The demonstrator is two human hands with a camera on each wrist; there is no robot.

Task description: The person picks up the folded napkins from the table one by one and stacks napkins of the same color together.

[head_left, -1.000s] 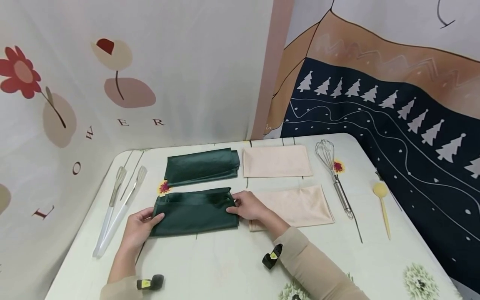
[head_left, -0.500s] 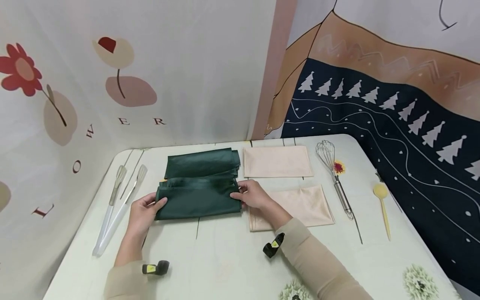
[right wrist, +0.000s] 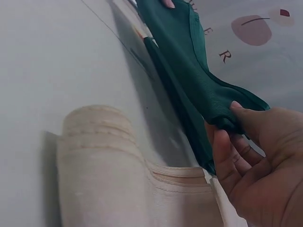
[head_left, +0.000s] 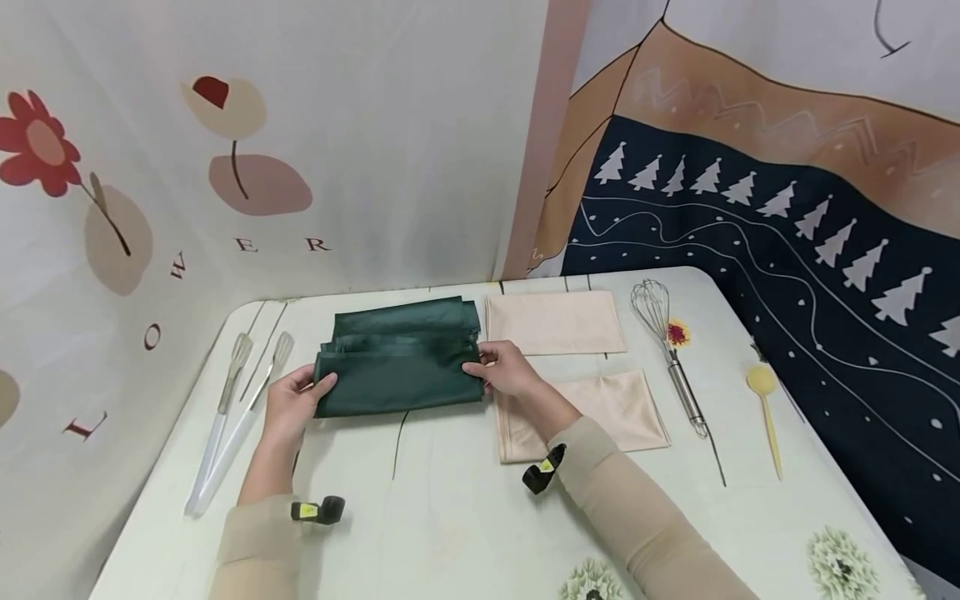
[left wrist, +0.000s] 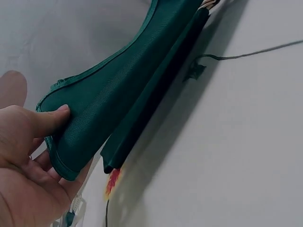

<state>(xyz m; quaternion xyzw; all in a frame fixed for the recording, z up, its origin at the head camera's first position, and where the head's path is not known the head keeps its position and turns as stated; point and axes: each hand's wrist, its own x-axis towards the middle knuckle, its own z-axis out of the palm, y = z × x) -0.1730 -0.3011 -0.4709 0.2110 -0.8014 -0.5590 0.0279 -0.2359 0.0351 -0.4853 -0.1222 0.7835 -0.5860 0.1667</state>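
A folded dark green cloth (head_left: 397, 383) is stretched between both hands, raised over the table in the wrist views. My left hand (head_left: 291, 406) pinches its left edge, thumb on top and fingers beneath. At the opposite edge, my right hand (head_left: 507, 369) grips the cloth between thumb and fingers. Behind it lies a second folded green cloth (head_left: 401, 321), partly covered by the held one in the head view. To the right are two folded beige cloths, one farther back (head_left: 555, 321) and one nearer (head_left: 592, 408), the nearer partly hidden by my right forearm.
Tongs (head_left: 225, 442) with white handles lie at the left of the table (head_left: 450, 533). On the right are a wire whisk (head_left: 675, 367) and a yellow spoon (head_left: 765, 417). A printed curtain (head_left: 390, 150) hangs behind the table.
Both hands have carried the held green cloth away from the table's front, up toward the rear green cloth, which it now overlaps in view. The other items stay put.
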